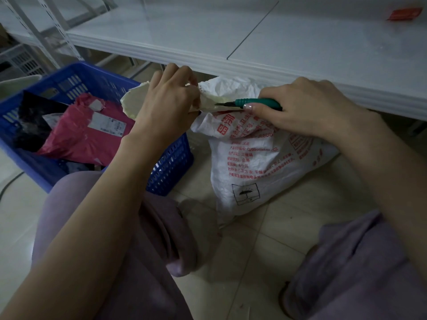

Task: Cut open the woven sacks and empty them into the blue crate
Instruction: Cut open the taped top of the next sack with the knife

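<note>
Head view, dim light. One woven sack (261, 162), white and creased, stands on the tiled floor (288, 227) just to the right of the one blue crate (171, 162), below the front edge of a white shelf (254, 42).

The sack's gathered neck is partly hidden by the left hand (171, 95). The sack's lower edge is lost in shadow.

Of the one green-handled cutter (261, 103), the rear of the handle is hidden inside the right hand (307, 107). Its dark blade is hard to make out against the neck of the sack.

The left hand pinches the cream-coloured gathered top of the sack, fingers curled round it. The right hand grips the cutter with the thumb lying along the handle. The blade points left, toward the left hand, and meets the neck.

The crate's near-left corner is cut off by a purple trouser leg (97, 227). Inside lie one pink parcel (76, 144) and one black parcel (34, 121); darker items beneath them cannot be identified.

The sack carries red printed Chinese characters in several lines, too wrinkled and dim to read. Below them is one black boxed umbrella symbol (246, 194). The pink parcel bears one white shipping label (107, 124), its print illegible. A red tag (403, 13) lies on the shelf at upper right, its writing too small to tell.
</note>
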Demonstrator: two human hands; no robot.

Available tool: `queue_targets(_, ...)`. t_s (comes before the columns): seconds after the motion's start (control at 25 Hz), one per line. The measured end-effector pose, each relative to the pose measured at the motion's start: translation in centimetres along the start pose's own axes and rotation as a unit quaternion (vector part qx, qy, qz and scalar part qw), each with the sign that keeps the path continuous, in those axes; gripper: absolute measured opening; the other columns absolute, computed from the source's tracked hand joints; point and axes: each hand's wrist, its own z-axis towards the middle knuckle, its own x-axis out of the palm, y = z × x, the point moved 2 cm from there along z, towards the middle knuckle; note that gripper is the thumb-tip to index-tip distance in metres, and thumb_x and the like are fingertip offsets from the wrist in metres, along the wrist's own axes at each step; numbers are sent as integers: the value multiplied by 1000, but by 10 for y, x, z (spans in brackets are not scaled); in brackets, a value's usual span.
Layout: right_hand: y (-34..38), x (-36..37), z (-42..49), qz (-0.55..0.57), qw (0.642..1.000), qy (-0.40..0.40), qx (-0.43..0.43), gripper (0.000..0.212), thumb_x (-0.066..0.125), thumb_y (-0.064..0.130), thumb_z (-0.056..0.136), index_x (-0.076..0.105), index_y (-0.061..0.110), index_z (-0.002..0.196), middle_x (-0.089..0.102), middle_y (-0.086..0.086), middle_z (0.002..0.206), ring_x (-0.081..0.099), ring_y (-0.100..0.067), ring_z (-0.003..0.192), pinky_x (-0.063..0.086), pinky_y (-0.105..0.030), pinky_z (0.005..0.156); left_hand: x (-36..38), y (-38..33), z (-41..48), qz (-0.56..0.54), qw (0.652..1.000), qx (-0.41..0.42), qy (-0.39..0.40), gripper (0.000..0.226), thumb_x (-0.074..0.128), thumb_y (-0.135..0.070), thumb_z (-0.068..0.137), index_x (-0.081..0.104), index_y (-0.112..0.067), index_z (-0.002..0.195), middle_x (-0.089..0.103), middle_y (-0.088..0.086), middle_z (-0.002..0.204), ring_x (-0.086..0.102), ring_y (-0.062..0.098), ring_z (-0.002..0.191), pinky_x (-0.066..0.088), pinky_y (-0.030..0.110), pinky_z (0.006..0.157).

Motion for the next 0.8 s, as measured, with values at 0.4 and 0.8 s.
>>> queue_targets(0.4,2,-1,-5,160,980,112,35,45,29,46,100,57,17,80,52,-4,71,50,-24,69,34,-32,58,7,-7,3,-35,999,-6,5,9,70,-9,78,67,-1,81,57,17,107,48,37,104,36,41,84)
queue_targets(0.8,1,-9,-7,167,984,48,25,29,46,45,95,64,41,118,62,11,88,55,-17,78,38,-29,62,17,-15,4,-28,999,-2,35,11,70,-11,79,69,-2,85,56,14,109,47,33,103,32,35,82)
